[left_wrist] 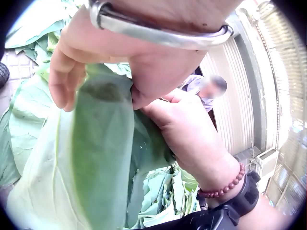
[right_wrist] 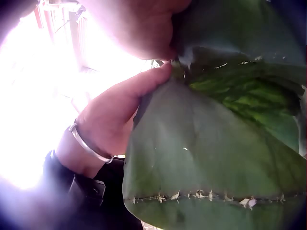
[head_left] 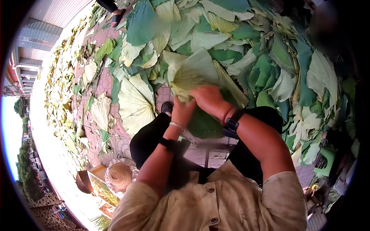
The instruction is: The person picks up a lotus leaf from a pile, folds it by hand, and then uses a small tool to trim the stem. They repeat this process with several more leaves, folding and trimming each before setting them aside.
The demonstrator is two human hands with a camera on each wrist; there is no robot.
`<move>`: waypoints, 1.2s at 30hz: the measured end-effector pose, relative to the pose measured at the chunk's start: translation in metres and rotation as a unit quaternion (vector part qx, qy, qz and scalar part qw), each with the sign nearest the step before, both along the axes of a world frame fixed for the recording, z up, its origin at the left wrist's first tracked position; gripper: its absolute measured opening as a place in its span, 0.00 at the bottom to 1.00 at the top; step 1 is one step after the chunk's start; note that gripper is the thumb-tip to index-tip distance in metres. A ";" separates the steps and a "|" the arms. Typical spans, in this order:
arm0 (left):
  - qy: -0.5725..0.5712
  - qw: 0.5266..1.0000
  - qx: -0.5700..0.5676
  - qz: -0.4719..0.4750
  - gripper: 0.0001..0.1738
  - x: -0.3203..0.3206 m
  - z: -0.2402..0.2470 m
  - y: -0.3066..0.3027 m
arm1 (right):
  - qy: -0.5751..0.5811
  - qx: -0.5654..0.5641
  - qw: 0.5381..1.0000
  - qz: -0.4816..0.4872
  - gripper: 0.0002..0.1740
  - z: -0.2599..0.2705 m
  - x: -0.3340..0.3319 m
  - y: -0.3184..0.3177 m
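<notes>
A large folded lotus leaf [head_left: 196,73], pale on one face and dark green on the other, is held up between both hands over the lap. The left hand [head_left: 183,111] pinches its edge, with the thumb on one face and the fingers around the other in the left wrist view. Right beside that thumb, the right hand [left_wrist: 184,127] grips the same leaf, the two hands nearly touching. In the right wrist view the dark green face of the leaf [right_wrist: 192,143] hangs below the left thumb, with a line of ragged bits across it. The right fingertips are partly hidden.
Many overlapping lotus leaves [head_left: 231,42] are heaped in front and to the right. Drier leaves [head_left: 61,104] spread over the paving at left. A straw hat [head_left: 118,175] lies by a box at lower left, and a green stool [head_left: 327,161] stands at right. Another person's foot [head_left: 116,18] shows at the top.
</notes>
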State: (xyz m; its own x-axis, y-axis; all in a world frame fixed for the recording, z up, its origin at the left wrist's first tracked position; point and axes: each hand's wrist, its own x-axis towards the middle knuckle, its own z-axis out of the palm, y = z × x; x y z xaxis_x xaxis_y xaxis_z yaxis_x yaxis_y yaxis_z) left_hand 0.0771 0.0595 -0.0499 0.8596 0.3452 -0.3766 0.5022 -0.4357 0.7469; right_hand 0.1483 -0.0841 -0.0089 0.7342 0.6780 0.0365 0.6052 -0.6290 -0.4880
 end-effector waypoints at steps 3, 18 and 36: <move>-0.058 0.994 -0.087 0.034 0.38 0.003 0.003 0.000 | -0.030 0.018 0.999 0.003 0.06 0.012 -0.006 0.002; -0.013 0.993 0.111 -0.034 0.28 0.006 0.003 0.000 | -0.085 0.050 0.994 0.051 0.05 0.002 -0.020 0.007; -0.121 0.971 0.201 -0.038 0.22 0.008 -0.018 0.011 | -0.079 0.032 0.995 0.048 0.05 0.015 -0.018 -0.001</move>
